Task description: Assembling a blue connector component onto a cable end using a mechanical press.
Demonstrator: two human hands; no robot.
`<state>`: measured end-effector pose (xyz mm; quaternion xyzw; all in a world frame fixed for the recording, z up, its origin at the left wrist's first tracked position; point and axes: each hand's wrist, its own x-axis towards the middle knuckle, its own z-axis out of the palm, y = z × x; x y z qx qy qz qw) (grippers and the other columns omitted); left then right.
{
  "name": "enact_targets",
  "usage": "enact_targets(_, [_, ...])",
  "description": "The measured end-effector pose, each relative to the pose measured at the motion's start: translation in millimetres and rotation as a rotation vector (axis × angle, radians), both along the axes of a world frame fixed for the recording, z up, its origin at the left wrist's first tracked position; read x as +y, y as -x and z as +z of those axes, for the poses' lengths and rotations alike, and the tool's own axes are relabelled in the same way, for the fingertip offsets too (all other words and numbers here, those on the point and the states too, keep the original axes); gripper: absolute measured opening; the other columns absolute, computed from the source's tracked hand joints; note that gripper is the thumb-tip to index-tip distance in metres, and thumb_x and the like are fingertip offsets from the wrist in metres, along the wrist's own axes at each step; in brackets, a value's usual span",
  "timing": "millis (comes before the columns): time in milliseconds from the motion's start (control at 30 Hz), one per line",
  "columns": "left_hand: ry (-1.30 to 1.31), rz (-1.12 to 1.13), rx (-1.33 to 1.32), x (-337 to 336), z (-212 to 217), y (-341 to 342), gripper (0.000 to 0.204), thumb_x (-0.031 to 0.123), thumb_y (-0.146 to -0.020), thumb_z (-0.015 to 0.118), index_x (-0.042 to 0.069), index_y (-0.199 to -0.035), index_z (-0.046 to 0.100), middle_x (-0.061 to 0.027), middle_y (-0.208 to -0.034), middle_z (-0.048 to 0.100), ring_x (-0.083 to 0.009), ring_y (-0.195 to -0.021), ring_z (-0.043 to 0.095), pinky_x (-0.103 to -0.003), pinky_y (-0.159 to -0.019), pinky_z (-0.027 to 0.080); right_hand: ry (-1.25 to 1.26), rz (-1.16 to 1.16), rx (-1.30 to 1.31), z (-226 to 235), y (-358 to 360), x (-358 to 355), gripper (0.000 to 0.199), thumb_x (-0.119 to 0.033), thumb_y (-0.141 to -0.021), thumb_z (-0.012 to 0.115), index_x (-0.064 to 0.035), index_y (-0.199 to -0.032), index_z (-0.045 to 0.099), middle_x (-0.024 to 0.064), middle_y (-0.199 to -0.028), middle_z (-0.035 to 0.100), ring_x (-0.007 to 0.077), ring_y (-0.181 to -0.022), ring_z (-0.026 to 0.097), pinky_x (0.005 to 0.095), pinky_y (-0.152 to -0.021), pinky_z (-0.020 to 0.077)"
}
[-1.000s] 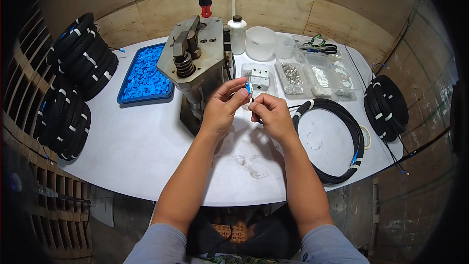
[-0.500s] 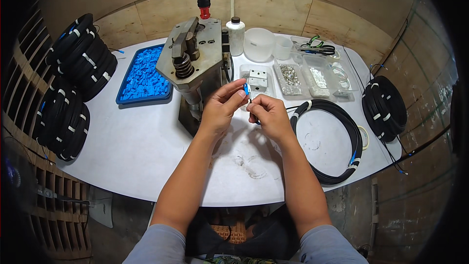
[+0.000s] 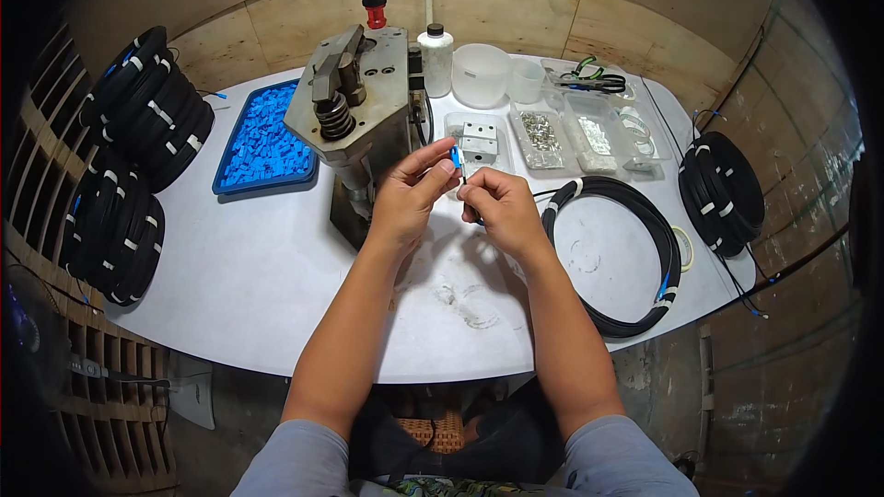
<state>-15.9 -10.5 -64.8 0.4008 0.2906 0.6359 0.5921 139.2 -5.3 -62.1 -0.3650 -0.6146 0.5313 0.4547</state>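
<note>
Front-right of the metal bench press (image 3: 385, 83), the left hand (image 3: 403, 205) pinches a blue plastic connector (image 3: 456, 157) between thumb and fingers. Further right of the press, the right hand (image 3: 505, 210) grips a thin black cable (image 3: 463, 181) just below the connector. Left of the press sits a blue tray (image 3: 267, 188).

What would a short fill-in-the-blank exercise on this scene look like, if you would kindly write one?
1. The left hand holds a small piece coloured ____.
2. The right hand pinches a thin cable coloured ____.
3. The tray of small parts stands to the ____ of the machine.
Missing words: blue; black; left.
</note>
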Motion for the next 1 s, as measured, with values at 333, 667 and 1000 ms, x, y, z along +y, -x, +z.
enact_targets(333, [-0.005, 0.005, -0.006, 0.1, 0.0, 3.2, 0.033, 0.007, -0.091, 0.061, 0.002, -0.123, 0.058, -0.0063, -0.109, 0.062, -0.0123, -0.093, 0.060, -0.027, -0.088, 0.052, 0.000, -0.007, -0.031, 0.9, 3.3, 0.0, 0.013, -0.011, -0.087, 0.059, -0.0019, -0.077, 0.061, 0.0005, -0.063, 0.058, 0.0057, -0.057, 0.053, 0.0208, -0.053, 0.0400])
enact_targets(667, [-0.005, 0.004, 0.009, 0.5, -0.9, 2.3, 0.033, 0.009, -0.091, 0.061, 0.004, -0.123, 0.059, -0.0054, -0.108, 0.062, -0.0121, -0.092, 0.060, -0.027, -0.087, 0.052, -0.008, -0.010, -0.018, -2.1, 2.1, 1.0, 0.014, -0.012, -0.086, 0.060, -0.0026, -0.077, 0.062, 0.0010, -0.062, 0.061, 0.0048, -0.055, 0.053, 0.0208, -0.050, 0.0388])
enact_targets(1000, [-0.009, 0.002, 0.014, 0.0, 1.1, 1.3, 0.033, 0.010, -0.091, 0.061, 0.003, -0.123, 0.058, -0.0059, -0.109, 0.062, -0.0119, -0.093, 0.059, -0.027, -0.087, 0.051, -0.007, -0.001, 0.006, -0.5, 1.8, 1.0, 0.014, -0.013, -0.086, 0.060, -0.0022, -0.077, 0.061, 0.0014, -0.063, 0.061, 0.0049, -0.055, 0.053, 0.0205, -0.050, 0.0389])
